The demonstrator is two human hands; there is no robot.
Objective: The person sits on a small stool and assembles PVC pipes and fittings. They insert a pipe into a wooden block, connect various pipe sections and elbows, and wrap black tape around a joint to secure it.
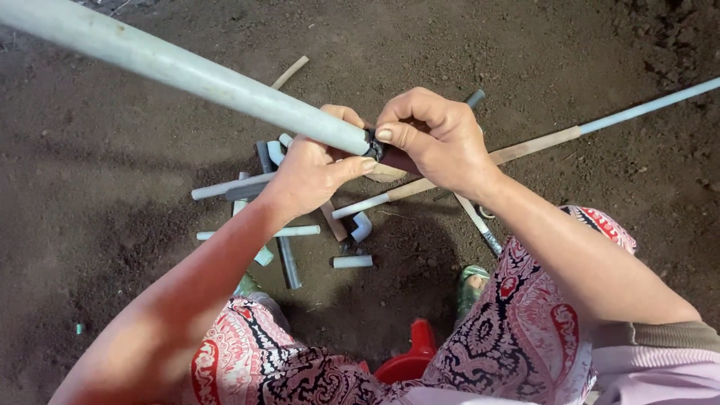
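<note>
- Long pale grey plastic pipe (187, 71) runs from the far left corner down to mid-frame; its near end sits between both hands, above the ground.
- Black band (372, 144) wraps that pipe end, right at the fingertips.
- Left hand (311, 169): closed around the pipe from below, just left of the band, thumb lying along the underside.
- Right hand (435, 139): closed at the pipe end, thumb and forefinger pinched on the black band; what lies under the palm is hidden.
- Hands touch at the pipe end.
- Below the hands, on the soil: scatter of short pipe offcuts (285, 232) and a white elbow fitting (362, 225), well apart from the grip.
- Thin long rod (540, 142), part tan, part light blue, lies from under the hands out to the far right edge.
- Near edge: patterned red-and-black skirt (517, 330), a red plastic object (409, 360) between the knees, a green sandal (472, 285).
- Bare dark soil (112, 187) spreads open to left, far and right.
</note>
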